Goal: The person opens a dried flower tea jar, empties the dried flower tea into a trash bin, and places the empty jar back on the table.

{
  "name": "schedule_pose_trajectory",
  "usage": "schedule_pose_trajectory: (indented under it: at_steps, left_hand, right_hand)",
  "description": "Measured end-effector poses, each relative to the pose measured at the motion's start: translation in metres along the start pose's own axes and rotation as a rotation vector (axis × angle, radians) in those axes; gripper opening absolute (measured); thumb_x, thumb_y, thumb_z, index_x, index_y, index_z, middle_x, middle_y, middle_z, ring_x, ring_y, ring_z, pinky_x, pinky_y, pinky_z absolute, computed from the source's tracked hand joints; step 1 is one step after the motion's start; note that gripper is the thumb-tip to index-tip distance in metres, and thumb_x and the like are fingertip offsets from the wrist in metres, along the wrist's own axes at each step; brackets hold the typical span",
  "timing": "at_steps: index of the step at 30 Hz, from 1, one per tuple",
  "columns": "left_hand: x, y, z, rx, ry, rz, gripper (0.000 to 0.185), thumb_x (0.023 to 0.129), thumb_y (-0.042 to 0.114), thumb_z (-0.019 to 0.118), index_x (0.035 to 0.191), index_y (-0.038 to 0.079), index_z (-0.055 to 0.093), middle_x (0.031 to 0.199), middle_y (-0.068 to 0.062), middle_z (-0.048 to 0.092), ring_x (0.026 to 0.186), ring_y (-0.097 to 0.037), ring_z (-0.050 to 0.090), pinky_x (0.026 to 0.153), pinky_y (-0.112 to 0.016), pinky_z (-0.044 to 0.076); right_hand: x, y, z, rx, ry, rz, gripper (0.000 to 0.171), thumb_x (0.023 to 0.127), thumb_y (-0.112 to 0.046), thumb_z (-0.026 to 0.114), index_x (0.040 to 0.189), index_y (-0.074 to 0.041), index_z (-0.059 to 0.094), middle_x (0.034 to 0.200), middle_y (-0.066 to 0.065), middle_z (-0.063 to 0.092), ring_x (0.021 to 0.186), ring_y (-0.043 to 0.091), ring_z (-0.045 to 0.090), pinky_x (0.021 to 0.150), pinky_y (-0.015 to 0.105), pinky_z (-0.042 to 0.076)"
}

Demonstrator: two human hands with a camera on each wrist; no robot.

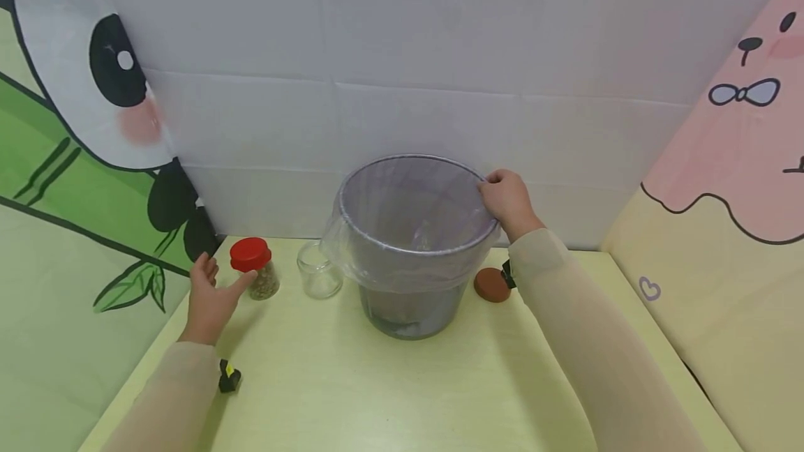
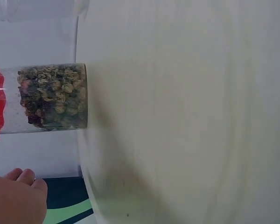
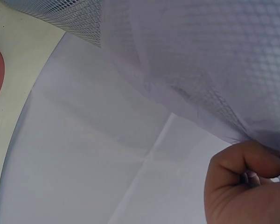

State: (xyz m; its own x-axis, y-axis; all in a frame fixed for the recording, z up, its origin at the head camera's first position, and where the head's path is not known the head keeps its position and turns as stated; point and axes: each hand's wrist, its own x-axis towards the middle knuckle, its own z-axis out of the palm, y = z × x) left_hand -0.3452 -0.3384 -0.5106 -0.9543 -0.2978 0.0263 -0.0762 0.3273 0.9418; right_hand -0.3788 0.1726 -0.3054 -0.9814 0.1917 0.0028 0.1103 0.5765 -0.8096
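Observation:
A grey mesh wastebasket (image 1: 408,312) stands at the back of the table, with a clear plastic bag (image 1: 392,272) folded over its rim. My right hand (image 1: 507,202) grips the bag and rim at the right side; in the right wrist view, its thumb and fingers (image 3: 238,161) are curled at the bag's edge. On the left, my left hand (image 1: 212,302) is beside a clear jar with a red lid (image 1: 250,253), thumb and fingers spread apart. Dried, flower-like bits (image 2: 56,95) fill much of that jar, and the left hand (image 2: 18,200) appears apart from it.
An open glass jar (image 1: 320,274) stands between the red-lidded jar and the wastebasket. To the right of the basket lies a round reddish-brown lid (image 1: 493,285). A white sheet (image 1: 427,40) hangs behind the table, and printed cartoon panels (image 1: 703,229) flank it.

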Motion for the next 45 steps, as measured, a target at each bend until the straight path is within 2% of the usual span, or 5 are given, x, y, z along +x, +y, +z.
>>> schedule_pose_trajectory:
  at_steps: [12,21,30,37,45]
  left_hand:
    - [0.016,-0.007,0.013,0.046,-0.122,-0.047,0.122,0.089,0.052,0.078,0.164,0.016,-0.012,0.171,-0.019,0.001,0.155,-0.045,0.007,0.117,-0.068,0.02]
    - [0.022,-0.006,0.026,0.038,-0.152,-0.019,0.116,0.09,0.047,0.078,0.163,0.011,-0.005,0.167,-0.023,0.015,0.151,-0.047,0.018,0.116,-0.07,0.019]
    - [0.028,-0.013,0.033,0.034,-0.139,-0.088,0.118,0.087,0.048,0.081,0.163,0.013,-0.002,0.166,-0.02,0.02,0.15,-0.045,0.021,0.116,-0.07,0.019]
    - [0.032,-0.018,0.036,-0.003,-0.083,-0.091,0.112,0.087,0.043,0.083,0.163,0.01,0.007,0.164,-0.018,0.025,0.149,-0.041,0.026,0.119,-0.064,0.021]
    - [0.034,-0.017,0.035,-0.001,-0.071,-0.102,0.104,0.086,0.043,0.083,0.161,0.01,0.019,0.16,-0.016,0.035,0.145,-0.039,0.034,0.118,-0.064,0.024]
  right_hand:
    - [-0.001,0.0,0.0,0.013,-0.001,-0.002,0.032,0.108,-0.026,0.053,0.126,0.0,0.058,0.126,0.02,0.057,0.107,0.035,0.057,0.09,0.049,0.052]
    - [0.0,0.001,0.0,0.015,-0.005,0.001,0.033,0.107,-0.026,0.053,0.128,-0.001,0.058,0.127,0.02,0.057,0.108,0.035,0.058,0.09,0.049,0.052]
    - [-0.001,0.0,0.0,0.004,-0.006,-0.007,0.033,0.107,-0.027,0.053,0.127,-0.001,0.058,0.126,0.019,0.057,0.106,0.035,0.057,0.09,0.049,0.051]
    - [0.001,0.001,0.001,0.004,-0.002,-0.007,0.032,0.107,-0.026,0.054,0.127,-0.001,0.058,0.126,0.019,0.057,0.107,0.034,0.057,0.091,0.049,0.051]
    - [0.002,0.002,0.001,0.004,-0.001,-0.005,0.033,0.107,-0.026,0.053,0.128,-0.002,0.058,0.127,0.019,0.057,0.108,0.035,0.057,0.092,0.049,0.051]
